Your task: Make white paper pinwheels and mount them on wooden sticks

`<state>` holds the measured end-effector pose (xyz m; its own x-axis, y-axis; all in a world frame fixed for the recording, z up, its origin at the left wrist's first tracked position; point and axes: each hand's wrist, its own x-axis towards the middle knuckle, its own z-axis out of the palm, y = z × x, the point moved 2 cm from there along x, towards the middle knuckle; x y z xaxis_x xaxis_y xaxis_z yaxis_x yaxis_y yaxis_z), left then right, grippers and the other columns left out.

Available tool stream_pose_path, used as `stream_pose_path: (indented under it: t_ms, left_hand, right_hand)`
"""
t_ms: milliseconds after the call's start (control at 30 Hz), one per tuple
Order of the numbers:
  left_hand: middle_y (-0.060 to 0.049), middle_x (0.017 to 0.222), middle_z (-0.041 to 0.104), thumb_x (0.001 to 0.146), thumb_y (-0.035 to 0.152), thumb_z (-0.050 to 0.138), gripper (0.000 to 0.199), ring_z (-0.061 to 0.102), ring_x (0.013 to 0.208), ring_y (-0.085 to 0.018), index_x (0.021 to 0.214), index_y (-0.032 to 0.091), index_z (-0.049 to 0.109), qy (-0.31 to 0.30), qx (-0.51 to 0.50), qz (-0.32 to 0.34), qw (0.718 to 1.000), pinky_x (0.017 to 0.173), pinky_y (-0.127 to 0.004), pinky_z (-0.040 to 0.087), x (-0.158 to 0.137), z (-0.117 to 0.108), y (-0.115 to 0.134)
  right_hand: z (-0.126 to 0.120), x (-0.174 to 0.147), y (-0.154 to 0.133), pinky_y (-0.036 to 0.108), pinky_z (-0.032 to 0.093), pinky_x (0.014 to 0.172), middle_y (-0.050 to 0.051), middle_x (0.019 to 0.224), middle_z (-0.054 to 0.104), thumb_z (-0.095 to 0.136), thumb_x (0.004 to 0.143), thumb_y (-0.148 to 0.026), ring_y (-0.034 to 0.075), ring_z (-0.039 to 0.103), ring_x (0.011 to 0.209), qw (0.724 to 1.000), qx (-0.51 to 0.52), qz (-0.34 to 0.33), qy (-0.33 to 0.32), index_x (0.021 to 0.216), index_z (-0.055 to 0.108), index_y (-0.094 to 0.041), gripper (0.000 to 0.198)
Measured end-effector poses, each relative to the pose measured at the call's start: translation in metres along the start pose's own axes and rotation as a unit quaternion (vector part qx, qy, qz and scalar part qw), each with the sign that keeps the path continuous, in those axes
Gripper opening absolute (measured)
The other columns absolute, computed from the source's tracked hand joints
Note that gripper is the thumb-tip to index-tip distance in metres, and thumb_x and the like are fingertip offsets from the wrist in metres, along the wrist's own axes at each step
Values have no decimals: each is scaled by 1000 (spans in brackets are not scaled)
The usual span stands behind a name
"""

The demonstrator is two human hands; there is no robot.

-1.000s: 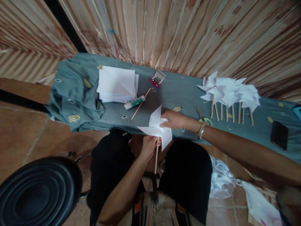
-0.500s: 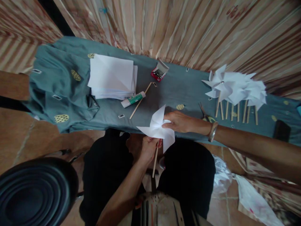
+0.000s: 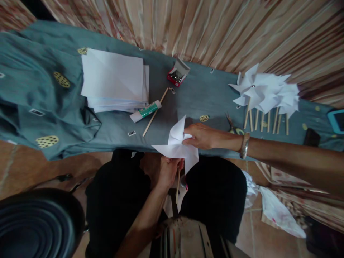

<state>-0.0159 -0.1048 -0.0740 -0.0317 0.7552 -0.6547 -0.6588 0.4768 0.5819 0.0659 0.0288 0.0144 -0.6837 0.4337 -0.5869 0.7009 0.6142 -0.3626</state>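
Note:
A white paper pinwheel [image 3: 176, 145] is held between my two hands over the near edge of the cloth-covered table. My left hand [image 3: 168, 171] is closed around the top of its wooden stick [image 3: 177, 186], just beneath the paper blades. From the right, my right hand [image 3: 200, 136] pinches the pinwheel near its centre, the fingers covering part of a blade. The very middle of the pinwheel is partly hidden by those fingertips.
A stack of white paper [image 3: 113, 77], a glue stick [image 3: 145, 111] on a loose wooden stick [image 3: 162, 96], and an open red box of metal pins [image 3: 177, 75] lie on the table. Scissors [image 3: 233, 127] and several pinwheels [image 3: 266, 91] lie right. A black stool [image 3: 34, 222] stands left.
The camera view has shifted slightly, moving the table items leftward and up in the picture. Both hands keep hold of the pinwheel in nearly the same pose.

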Motion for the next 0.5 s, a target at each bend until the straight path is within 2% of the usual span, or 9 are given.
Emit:
stream_pose_path:
  t_ms: [267,500]
  left_hand:
    - [2,44,53,53,33,73,24,42,40,-6,49,15,57,8,-30,-14,999,44,-21,29,-7,5,7]
    - [2,47,55,50,32,77,25,45,42,-6,54,14,60,16,-68,-11,998,44,-21,32,-10,7,6]
  right_hand:
    - [-5,-5,-5,24,37,65,11,88,72,54,90,-22,17,63,76,1000,-1,11,-20,96,69,-10,20]
    - [-6,-8,-4,25,37,67,11,88,71,53,92,-27,19,63,79,1000,-9,-5,-1,98,68,-10,23]
